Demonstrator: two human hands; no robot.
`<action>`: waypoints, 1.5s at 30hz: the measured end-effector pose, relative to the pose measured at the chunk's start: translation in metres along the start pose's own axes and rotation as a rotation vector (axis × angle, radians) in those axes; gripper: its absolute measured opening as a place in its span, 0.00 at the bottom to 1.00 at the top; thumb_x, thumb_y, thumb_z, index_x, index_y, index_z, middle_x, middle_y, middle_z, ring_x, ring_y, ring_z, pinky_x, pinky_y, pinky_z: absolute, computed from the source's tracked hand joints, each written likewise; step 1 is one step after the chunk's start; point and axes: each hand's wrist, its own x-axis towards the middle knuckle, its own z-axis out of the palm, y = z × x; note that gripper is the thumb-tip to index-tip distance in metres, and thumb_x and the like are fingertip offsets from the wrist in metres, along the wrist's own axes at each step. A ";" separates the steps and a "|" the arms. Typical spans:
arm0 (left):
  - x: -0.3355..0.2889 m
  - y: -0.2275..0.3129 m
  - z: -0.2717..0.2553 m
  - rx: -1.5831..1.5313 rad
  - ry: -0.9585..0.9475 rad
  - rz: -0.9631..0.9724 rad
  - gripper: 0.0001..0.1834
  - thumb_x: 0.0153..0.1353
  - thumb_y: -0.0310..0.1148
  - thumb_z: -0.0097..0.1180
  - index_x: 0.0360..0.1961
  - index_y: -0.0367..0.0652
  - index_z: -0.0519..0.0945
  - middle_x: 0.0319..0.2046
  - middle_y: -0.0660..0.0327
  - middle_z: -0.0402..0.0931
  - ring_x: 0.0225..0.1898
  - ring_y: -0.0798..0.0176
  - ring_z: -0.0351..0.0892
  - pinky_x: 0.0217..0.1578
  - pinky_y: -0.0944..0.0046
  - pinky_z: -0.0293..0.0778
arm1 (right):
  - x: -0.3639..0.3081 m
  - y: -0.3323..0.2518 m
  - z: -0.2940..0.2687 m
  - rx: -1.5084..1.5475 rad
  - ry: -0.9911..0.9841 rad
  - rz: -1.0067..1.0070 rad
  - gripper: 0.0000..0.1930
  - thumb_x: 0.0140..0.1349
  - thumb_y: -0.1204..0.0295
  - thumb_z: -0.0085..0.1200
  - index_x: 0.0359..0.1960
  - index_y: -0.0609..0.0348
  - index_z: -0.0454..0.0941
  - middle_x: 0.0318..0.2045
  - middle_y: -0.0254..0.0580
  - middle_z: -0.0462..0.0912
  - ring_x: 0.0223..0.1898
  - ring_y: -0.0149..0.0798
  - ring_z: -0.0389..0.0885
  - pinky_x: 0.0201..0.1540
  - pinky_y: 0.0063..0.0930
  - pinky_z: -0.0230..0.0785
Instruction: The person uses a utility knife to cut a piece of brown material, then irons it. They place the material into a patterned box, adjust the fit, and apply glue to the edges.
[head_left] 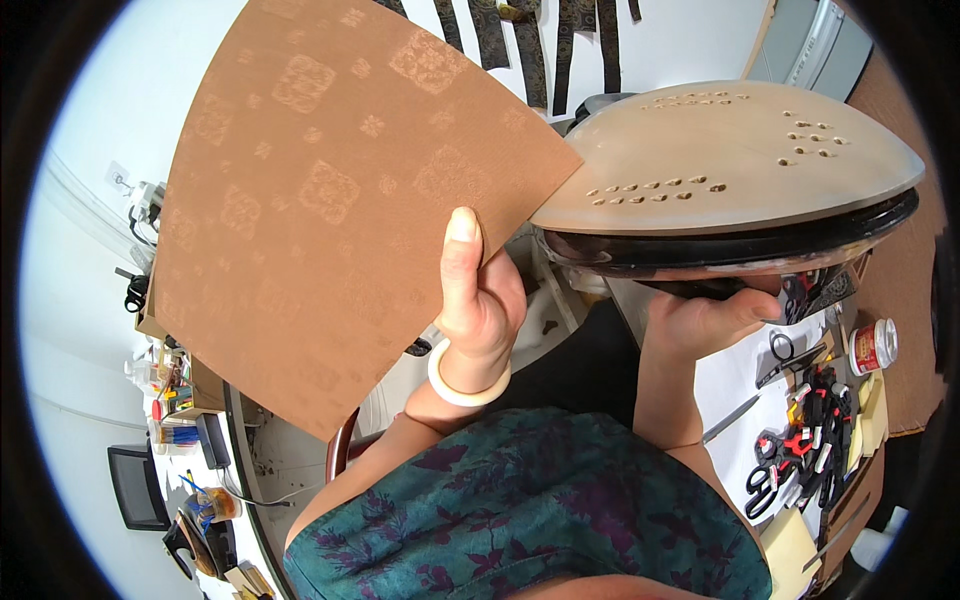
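My left hand (482, 290), with a white bangle at its wrist, grips a brown fan-shaped sheet (290, 230) by its lower right edge. The thumb lies on the sheet's face, which bears pale square and flower patterns; I cannot tell if it is fabric, paper or leather. My right hand (705, 322) holds up a large domed piece from below. Its beige top (730, 150) has groups of small holes, and its underside is a glossy black base (720, 250). The sheet's right corner overlaps the left end of the beige top; whether they touch is unclear.
On the right, a table holds several scissors and clips (815, 430), a white jar (873, 346) with a red label and yellowish paper (795, 550). At left, a white desk carries a cup of tools (215, 505). Dark patterned strips (528, 50) hang at the back.
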 end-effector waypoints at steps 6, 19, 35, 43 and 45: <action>-0.001 0.010 -0.014 0.095 0.218 0.069 0.24 0.71 0.26 0.52 0.67 0.33 0.70 0.63 0.52 0.76 0.64 0.57 0.76 0.70 0.51 0.68 | 0.018 0.000 0.013 0.022 0.242 -0.077 0.47 0.68 0.35 0.52 0.67 0.72 0.64 0.61 0.50 0.77 0.62 0.43 0.78 0.66 0.44 0.72; 0.017 0.043 -0.049 -0.575 0.257 -0.273 0.33 0.68 0.24 0.50 0.74 0.34 0.59 0.71 0.41 0.62 0.73 0.42 0.62 0.71 0.45 0.70 | 0.039 0.009 0.014 0.840 -0.243 0.435 0.37 0.70 0.38 0.49 0.62 0.61 0.77 0.52 0.42 0.87 0.50 0.33 0.87 0.51 0.31 0.83; 0.016 0.038 -0.048 -0.447 0.274 -0.451 0.28 0.66 0.25 0.52 0.67 0.32 0.67 0.61 0.50 0.75 0.64 0.52 0.76 0.66 0.45 0.73 | 0.027 -0.028 -0.003 0.737 -0.148 0.387 0.35 0.73 0.38 0.45 0.63 0.58 0.77 0.50 0.40 0.87 0.47 0.33 0.88 0.48 0.29 0.85; 0.016 0.040 -0.046 -0.420 0.183 -0.408 0.31 0.65 0.24 0.52 0.70 0.34 0.64 0.65 0.48 0.71 0.67 0.48 0.71 0.69 0.39 0.68 | 0.029 -0.025 -0.003 0.778 -0.156 0.425 0.35 0.74 0.38 0.42 0.63 0.57 0.77 0.50 0.39 0.88 0.46 0.33 0.89 0.47 0.28 0.85; 0.017 0.041 -0.044 -0.418 0.202 -0.408 0.31 0.65 0.24 0.52 0.70 0.34 0.63 0.65 0.48 0.71 0.68 0.48 0.71 0.69 0.38 0.67 | 0.035 -0.021 -0.002 0.890 -0.222 0.487 0.35 0.74 0.38 0.42 0.63 0.56 0.77 0.49 0.39 0.88 0.45 0.33 0.89 0.47 0.28 0.86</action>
